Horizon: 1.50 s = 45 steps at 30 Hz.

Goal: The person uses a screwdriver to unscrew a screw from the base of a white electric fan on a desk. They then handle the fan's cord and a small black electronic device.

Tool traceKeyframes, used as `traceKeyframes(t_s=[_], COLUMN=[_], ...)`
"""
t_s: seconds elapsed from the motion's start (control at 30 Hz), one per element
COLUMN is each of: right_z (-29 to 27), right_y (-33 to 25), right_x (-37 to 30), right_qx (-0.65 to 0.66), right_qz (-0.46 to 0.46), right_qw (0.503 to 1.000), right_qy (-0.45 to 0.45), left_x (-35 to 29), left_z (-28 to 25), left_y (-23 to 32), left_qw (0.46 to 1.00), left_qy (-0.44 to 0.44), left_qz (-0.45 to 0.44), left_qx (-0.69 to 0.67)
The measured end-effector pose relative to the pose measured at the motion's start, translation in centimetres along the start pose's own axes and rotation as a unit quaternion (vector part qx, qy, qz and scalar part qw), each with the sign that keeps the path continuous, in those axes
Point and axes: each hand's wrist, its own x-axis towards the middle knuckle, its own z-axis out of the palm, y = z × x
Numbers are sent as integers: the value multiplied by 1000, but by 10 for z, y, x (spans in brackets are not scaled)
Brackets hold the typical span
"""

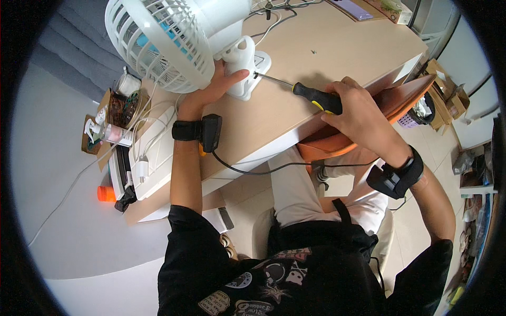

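**Head view: screwdriver tip set at the fan's base, fan still whole**

Head view shows a white plastic desk fan with a round slatted grille standing on a pale wooden desk. The left hand is wrapped around the fan's white stand just below the grille, steadying it. The right hand is clenched on the black-and-yellow handle of a slim metal-shafted screwdriver, whose tip meets the stand on the side away from the grille. As far as can be judged, the work is early: grille and stand remain assembled, and no loose screws can be made out beside the fan.
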Motion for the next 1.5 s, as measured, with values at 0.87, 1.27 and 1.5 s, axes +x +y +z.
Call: traceKeyframes(t_s=[0.87,1.27,1.5], right_z=[-4,-7,-6], right_y=[13,0,11], right_x=[3,1,0], right_qx=[201,225,248], right_qz=[80,192,107], right_qw=[975,955,963], right_qy=[56,1,28], left_x=[-6,-6,-10], left_z=[-1,-5,-8], left_y=[0,17,22], left_qw=[997,1000,999], left_qy=[31,-14,-8], left_qz=[19,-23,-21], left_qx=[72,-11,48])
